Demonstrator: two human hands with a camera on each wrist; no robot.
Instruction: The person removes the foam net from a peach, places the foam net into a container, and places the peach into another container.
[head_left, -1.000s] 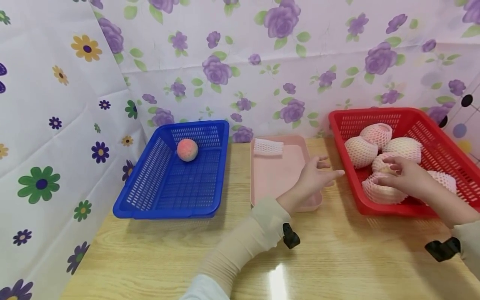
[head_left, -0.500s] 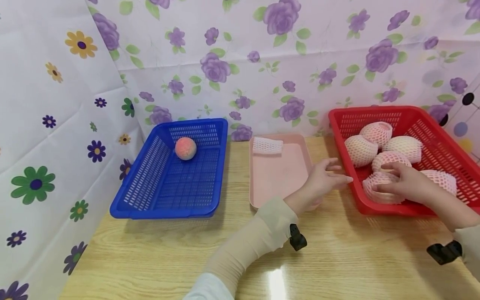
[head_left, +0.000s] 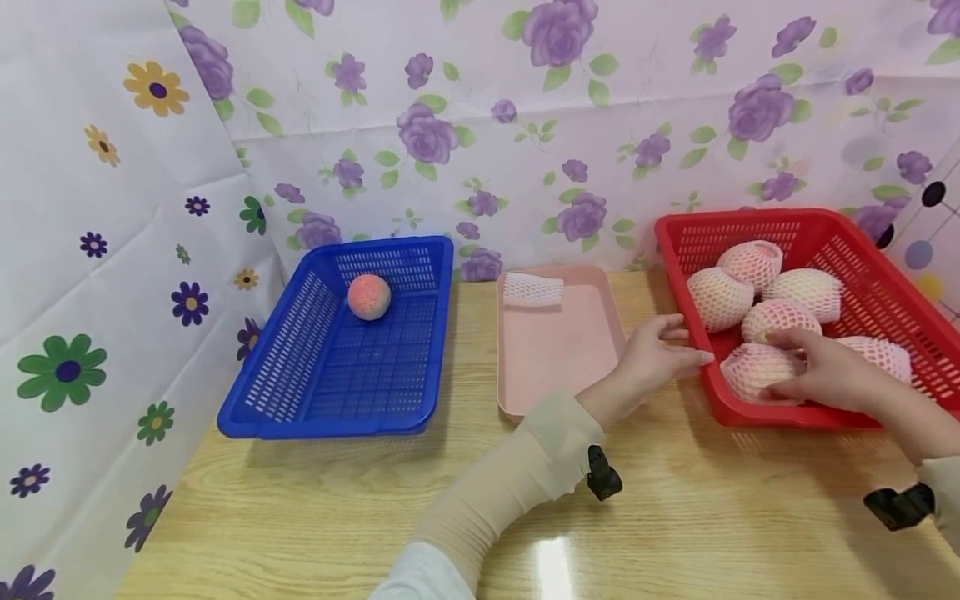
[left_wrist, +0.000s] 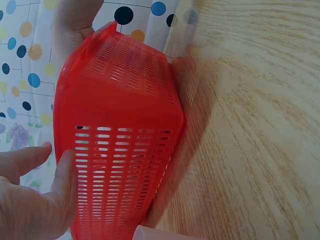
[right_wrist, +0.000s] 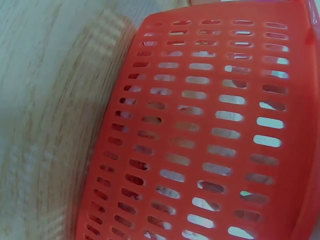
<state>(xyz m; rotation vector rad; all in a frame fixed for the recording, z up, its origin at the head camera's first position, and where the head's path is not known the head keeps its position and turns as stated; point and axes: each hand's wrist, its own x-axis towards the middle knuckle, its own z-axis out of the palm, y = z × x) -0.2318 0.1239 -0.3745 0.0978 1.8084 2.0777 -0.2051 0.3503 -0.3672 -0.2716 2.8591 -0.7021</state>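
Note:
In the head view, my right hand reaches into the red basket. Its thumb and fingers lie on two sides of a peach in a white foam net near the basket's front left corner, gripping it. My left hand is held at the basket's left rim with fingers extended and nothing in them. The left wrist view shows this left hand beside the rim, its fingertips overlapping the basket wall. In the right wrist view the slotted basket wall hides the right hand.
Several more netted fruits lie in the red basket. A pink tray with an empty foam net stands in the middle. At left, a blue basket contains one bare peach. A flowered cloth hangs behind.
My left hand has moved right to the red basket's rim. The right hand has lowered and closed its fingers round the front netted peach. The view has shifted slightly.

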